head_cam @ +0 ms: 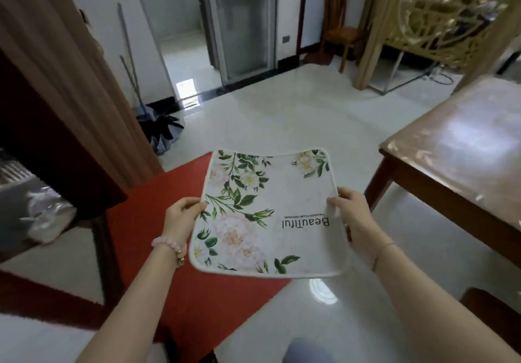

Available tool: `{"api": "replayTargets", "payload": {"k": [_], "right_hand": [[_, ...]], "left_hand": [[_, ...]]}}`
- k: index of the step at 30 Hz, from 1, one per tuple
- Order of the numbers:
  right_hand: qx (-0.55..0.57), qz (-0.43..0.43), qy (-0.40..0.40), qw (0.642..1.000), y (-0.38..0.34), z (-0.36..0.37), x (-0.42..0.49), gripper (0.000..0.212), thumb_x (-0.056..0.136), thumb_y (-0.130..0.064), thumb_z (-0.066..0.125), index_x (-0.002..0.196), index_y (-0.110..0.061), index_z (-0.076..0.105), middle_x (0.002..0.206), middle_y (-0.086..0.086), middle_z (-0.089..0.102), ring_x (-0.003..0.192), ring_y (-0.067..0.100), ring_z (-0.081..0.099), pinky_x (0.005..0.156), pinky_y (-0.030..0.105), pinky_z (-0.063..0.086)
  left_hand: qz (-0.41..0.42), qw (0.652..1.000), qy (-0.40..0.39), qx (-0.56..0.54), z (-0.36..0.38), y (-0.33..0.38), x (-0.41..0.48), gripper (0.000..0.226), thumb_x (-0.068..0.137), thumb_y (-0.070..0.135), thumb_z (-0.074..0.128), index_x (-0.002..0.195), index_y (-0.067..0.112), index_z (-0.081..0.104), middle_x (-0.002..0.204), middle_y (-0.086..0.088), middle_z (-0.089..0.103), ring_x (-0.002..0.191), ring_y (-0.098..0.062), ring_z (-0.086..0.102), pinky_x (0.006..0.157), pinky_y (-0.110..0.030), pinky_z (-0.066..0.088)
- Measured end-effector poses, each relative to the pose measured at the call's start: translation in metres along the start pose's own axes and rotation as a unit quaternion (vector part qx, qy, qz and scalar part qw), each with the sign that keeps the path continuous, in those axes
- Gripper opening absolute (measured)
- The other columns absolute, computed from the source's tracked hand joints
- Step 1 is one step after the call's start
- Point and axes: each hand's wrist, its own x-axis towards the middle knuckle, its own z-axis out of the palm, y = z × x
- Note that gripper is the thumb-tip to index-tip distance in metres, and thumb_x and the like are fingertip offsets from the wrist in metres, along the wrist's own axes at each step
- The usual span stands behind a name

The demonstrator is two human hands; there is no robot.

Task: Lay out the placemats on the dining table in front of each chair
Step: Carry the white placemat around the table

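Note:
I hold a white placemat with green leaves, pale flowers and the word "Beautiful" flat in the air over the floor. My left hand grips its left edge, thumb on top. My right hand grips its right edge the same way. The wooden dining table with a glossy top stands to the right, its near corner a little beyond my right hand. The mat does not touch the table. Whether more than one mat is in my hands cannot be told.
A red floor mat lies below the placemat. A wooden chair stands by the far wall. A gold lattice screen rises at upper right. A brown door frame and a dark bag with a mop are at left.

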Motion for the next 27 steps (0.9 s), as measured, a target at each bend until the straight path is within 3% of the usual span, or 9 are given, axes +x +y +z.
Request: {"api": "replayTargets", "payload": {"k": [6, 10, 14, 17, 25, 27], "right_hand": [[0.004, -0.011, 0.066, 0.998, -0.031, -0.002, 0.125, 0.022, 0.088, 0.003, 0.051, 0.093, -0.017, 0.061, 0.074, -0.005, 0.063, 0.064, 0.012, 0.059, 0.052, 0.02, 0.052], [0.013, -0.012, 0.084, 0.996, -0.06, -0.003, 0.23, 0.022, 0.088, 0.002, 0.05, 0.098, -0.013, 0.062, 0.077, -0.003, 0.063, 0.066, 0.013, 0.058, 0.06, 0.024, 0.05], [0.027, -0.006, 0.089, 0.996, -0.105, -0.011, 0.338, 0.022, 0.086, 0.005, 0.05, 0.098, -0.006, 0.065, 0.075, -0.002, 0.063, 0.064, 0.011, 0.056, 0.047, 0.013, 0.047], [0.032, -0.002, 0.112, 0.993, -0.138, -0.023, 0.402, 0.023, 0.086, 0.005, 0.05, 0.102, -0.001, 0.066, 0.079, 0.002, 0.065, 0.064, 0.012, 0.056, 0.043, 0.009, 0.043], [0.062, 0.012, 0.208, 0.976, -0.181, -0.088, 0.557, 0.021, 0.085, 0.006, 0.051, 0.091, -0.01, 0.063, 0.076, 0.001, 0.064, 0.064, 0.012, 0.058, 0.044, 0.009, 0.046], [0.079, 0.02, 0.241, 0.967, -0.187, -0.105, 0.603, 0.021, 0.084, 0.006, 0.051, 0.094, -0.007, 0.065, 0.078, 0.005, 0.066, 0.066, 0.018, 0.06, 0.053, 0.017, 0.053]], "left_hand": [[0.011, 0.996, -0.08, 0.035, 0.093, 0.048, 0.138, 0.007, 0.08, 0.005, 0.065, 0.084, 0.011, 0.063, 0.085, -0.016, 0.064, 0.073, -0.026, 0.059, 0.071, -0.037, 0.051], [0.016, 0.994, -0.099, 0.052, 0.161, 0.087, 0.228, 0.009, 0.081, 0.004, 0.064, 0.079, 0.012, 0.062, 0.079, -0.014, 0.063, 0.065, -0.022, 0.057, 0.064, -0.034, 0.048], [0.027, 0.99, -0.119, 0.063, 0.232, 0.14, 0.321, 0.01, 0.082, 0.006, 0.063, 0.092, 0.004, 0.063, 0.077, -0.011, 0.063, 0.065, -0.022, 0.056, 0.064, -0.035, 0.047], [0.034, 0.989, -0.124, 0.073, 0.287, 0.173, 0.376, 0.006, 0.082, 0.006, 0.063, 0.087, 0.009, 0.062, 0.08, -0.011, 0.062, 0.069, -0.022, 0.057, 0.065, -0.034, 0.049], [0.008, 0.969, -0.23, 0.093, 0.477, 0.22, 0.521, 0.009, 0.084, 0.008, 0.061, 0.093, 0.006, 0.06, 0.076, -0.011, 0.062, 0.063, -0.021, 0.056, 0.056, -0.028, 0.046], [0.011, 0.96, -0.262, 0.103, 0.533, 0.233, 0.56, 0.008, 0.084, 0.007, 0.061, 0.091, 0.006, 0.06, 0.076, -0.012, 0.064, 0.063, -0.022, 0.057, 0.056, -0.029, 0.048]]}}
